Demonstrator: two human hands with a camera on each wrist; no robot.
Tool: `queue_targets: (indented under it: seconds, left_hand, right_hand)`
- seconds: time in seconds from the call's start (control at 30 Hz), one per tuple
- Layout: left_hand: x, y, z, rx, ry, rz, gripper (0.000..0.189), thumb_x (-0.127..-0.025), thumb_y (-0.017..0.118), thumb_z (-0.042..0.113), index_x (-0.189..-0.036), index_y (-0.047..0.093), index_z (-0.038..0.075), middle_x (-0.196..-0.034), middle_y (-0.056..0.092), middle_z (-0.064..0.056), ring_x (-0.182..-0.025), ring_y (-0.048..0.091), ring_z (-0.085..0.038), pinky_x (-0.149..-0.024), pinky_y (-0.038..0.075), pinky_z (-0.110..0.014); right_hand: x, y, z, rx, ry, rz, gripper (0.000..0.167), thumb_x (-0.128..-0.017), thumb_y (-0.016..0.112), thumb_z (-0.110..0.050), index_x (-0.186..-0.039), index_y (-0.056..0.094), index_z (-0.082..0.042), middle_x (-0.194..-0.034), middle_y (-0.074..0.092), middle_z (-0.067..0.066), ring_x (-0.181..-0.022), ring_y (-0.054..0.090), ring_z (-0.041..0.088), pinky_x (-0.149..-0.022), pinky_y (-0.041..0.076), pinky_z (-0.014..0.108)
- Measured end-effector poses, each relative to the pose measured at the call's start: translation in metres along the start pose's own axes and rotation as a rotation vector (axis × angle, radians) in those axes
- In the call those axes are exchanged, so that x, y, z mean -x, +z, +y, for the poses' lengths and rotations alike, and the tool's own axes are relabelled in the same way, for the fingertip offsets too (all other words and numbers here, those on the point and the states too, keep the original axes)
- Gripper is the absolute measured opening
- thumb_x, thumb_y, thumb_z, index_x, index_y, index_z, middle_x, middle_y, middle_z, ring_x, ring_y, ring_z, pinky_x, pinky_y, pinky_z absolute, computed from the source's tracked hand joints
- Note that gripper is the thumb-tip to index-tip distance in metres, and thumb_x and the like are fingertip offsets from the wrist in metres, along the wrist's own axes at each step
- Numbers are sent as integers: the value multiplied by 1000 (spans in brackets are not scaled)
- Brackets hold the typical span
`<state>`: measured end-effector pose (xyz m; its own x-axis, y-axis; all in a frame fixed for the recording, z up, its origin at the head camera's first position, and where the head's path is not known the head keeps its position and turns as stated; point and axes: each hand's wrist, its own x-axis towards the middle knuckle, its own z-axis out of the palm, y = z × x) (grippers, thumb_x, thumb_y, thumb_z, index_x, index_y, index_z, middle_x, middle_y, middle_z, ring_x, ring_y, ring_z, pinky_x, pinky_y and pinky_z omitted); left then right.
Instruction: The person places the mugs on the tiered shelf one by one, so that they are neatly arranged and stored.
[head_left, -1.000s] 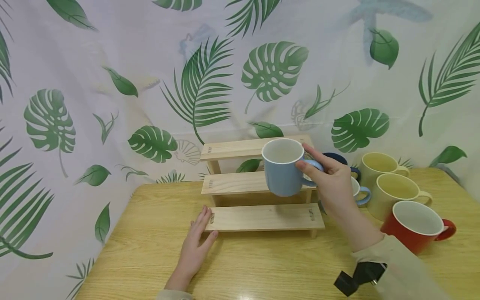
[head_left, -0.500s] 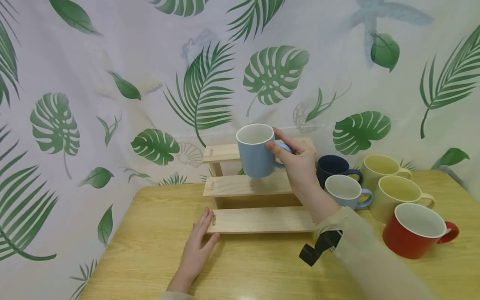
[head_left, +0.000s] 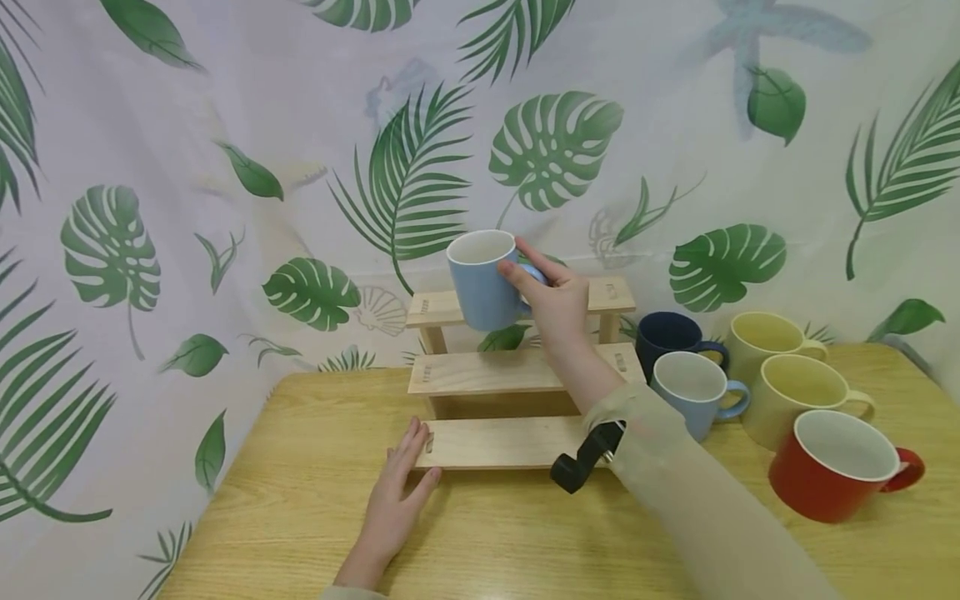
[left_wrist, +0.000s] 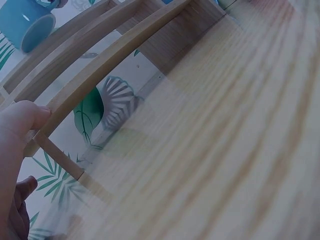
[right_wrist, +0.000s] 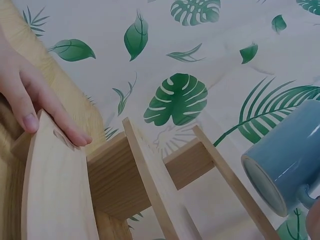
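Observation:
My right hand (head_left: 553, 300) pinches the handle of a light blue mug (head_left: 486, 287), thumb near the rim. The mug hangs upright in front of the top tier of a three-tier wooden shelf (head_left: 495, 443). In the right wrist view the underside of the blue mug (right_wrist: 285, 160) shows beside the top board. My left hand (head_left: 393, 500) rests on the left end of the lowest board, fingers on top and thumb along its front edge. The left wrist view shows the thumb against that board (left_wrist: 120, 55).
Right of the shelf stand several mugs: a navy mug (head_left: 667, 333), a second light blue mug (head_left: 693, 387), two yellow mugs (head_left: 798, 392) and a red mug (head_left: 832, 471). All rest on the wooden table (head_left: 285, 467). A leaf-patterned cloth (head_left: 300, 125) hangs behind.
My right hand has carried the light blue mug left and up, from over the shelf's right part to its left part. My left hand stays on the lowest board.

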<state>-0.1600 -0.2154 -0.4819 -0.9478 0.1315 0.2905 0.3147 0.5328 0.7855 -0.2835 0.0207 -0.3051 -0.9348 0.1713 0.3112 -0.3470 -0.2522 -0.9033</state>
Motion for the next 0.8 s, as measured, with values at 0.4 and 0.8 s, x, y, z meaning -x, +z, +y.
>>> queue_targets:
  seconds: [0.4, 0.8]
  left_hand:
    - [0, 0, -1, -3, 1, -2, 62, -97, 55, 36, -151, 30, 20, -157, 20, -1, -143, 16, -21, -114, 3, -51]
    - [1, -1, 2, -5, -8, 0, 62, -97, 56, 35, -151, 32, 18, -157, 21, -2, -143, 16, -18, -114, 4, -48]
  right_hand:
    - [-12, 16, 17, -26, 26, 2, 44, -76, 82, -26, -117, 71, -19, -126, 62, 1, -118, 55, 14, -96, 45, 39]
    - [-24, 27, 23, 51, 35, -59, 45, -80, 79, -25, -122, 68, -19, -129, 60, -1, -123, 50, 13, -100, 42, 32]
